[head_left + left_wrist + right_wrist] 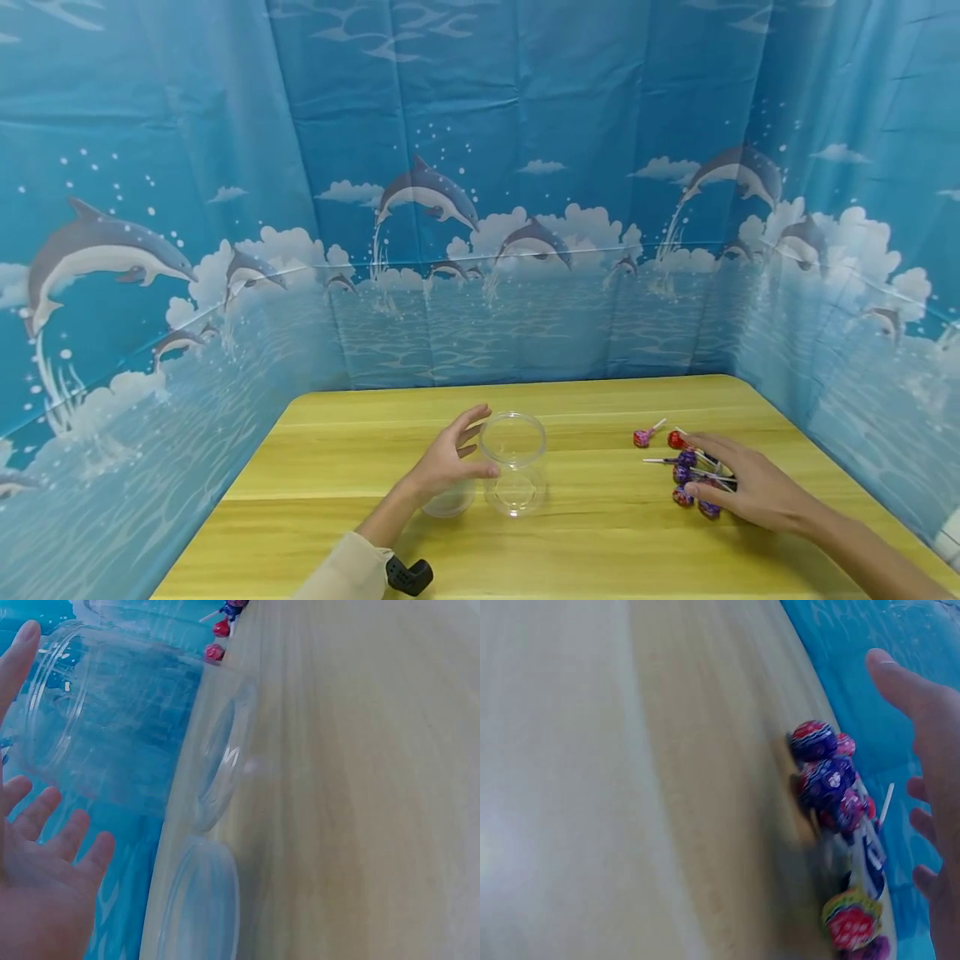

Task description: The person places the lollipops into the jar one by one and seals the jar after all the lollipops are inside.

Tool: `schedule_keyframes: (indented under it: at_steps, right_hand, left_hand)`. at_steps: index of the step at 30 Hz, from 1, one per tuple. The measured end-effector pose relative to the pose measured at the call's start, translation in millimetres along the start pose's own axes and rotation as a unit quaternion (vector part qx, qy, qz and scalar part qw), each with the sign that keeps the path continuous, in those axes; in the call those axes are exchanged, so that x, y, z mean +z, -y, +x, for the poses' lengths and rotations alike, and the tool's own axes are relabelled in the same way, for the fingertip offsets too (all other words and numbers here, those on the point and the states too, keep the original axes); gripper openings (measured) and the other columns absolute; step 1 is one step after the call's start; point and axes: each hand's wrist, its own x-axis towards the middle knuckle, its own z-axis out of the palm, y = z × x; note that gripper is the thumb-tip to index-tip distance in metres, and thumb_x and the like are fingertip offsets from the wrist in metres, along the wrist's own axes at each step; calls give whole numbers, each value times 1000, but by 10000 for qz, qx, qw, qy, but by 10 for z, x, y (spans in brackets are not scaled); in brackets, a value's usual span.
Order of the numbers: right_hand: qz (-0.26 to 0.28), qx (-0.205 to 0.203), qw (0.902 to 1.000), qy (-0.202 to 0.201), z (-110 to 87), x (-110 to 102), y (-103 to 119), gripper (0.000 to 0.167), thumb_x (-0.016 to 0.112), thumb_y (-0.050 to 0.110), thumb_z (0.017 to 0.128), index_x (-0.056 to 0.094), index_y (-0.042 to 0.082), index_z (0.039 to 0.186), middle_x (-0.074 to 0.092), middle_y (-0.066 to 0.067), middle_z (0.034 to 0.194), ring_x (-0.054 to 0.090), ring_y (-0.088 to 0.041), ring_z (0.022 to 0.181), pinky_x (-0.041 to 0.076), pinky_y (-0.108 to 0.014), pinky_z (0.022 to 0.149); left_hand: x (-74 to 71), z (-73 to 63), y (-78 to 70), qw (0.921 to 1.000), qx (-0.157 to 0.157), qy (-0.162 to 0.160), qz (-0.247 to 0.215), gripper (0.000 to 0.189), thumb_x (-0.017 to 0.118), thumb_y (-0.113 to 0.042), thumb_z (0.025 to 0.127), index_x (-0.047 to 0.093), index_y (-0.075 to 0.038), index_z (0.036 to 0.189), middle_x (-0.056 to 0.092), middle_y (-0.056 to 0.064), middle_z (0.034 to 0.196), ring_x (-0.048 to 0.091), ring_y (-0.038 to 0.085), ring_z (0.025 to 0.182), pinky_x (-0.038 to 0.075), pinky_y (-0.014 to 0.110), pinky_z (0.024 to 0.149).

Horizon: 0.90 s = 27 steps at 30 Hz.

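A clear plastic jar (514, 477) stands upright with its mouth up on the table. My left hand (441, 463) is at its left side, thumb and fingers spread around that side without a curled grip. Low under this hand lies a round translucent lid (447, 502), partly covered by it; the left wrist view shows the lid (201, 907) flat beside the jar's base. On the right, my right hand (767, 492) hovers over a loose pile of wrapped lollipops (682, 473), fingers extended and thumb apart. Its palm hides some of them; in the right wrist view, more lollipops (851, 922) show below it.
A pink lollipop (642, 437) and a red one (676, 439) lie at the pile's far side. The yellow wood-grain table (337, 450) ends at a blue dolphin-print curtain (517, 325) behind and on both sides. A black device (409, 576) sits at the left wrist.
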Motion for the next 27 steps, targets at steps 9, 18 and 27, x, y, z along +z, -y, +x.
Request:
schedule_keyframes:
  at_steps: [9,18,27]
  right_hand:
    - [-14,124,9999,-107,-170,-85,-92,62,76,32,94,56,9,148,57,-23,142,53,-54,125,42,-77,86]
    - [-162,219,9996,-123,-342,-163,-273,52,77,28,95,62,3,138,62,-26,133,56,-54,118,48,-71,83]
    - [-387,207,9987,-266,-363,-107,-396,33,77,24,95,72,9,124,71,-7,119,66,-31,108,60,-38,72]
  left_hand:
    - [88,22,30,9994,-188,-116,-258,99,88,-32,86,29,-11,163,31,13,166,30,38,150,32,51,118]
    - [150,58,31,9988,-266,-155,-380,96,88,-30,87,31,-14,163,35,10,164,31,37,150,31,53,118]
    - [176,66,73,9980,-261,-239,-517,87,85,-21,90,35,-11,161,41,14,160,36,40,147,36,53,115]
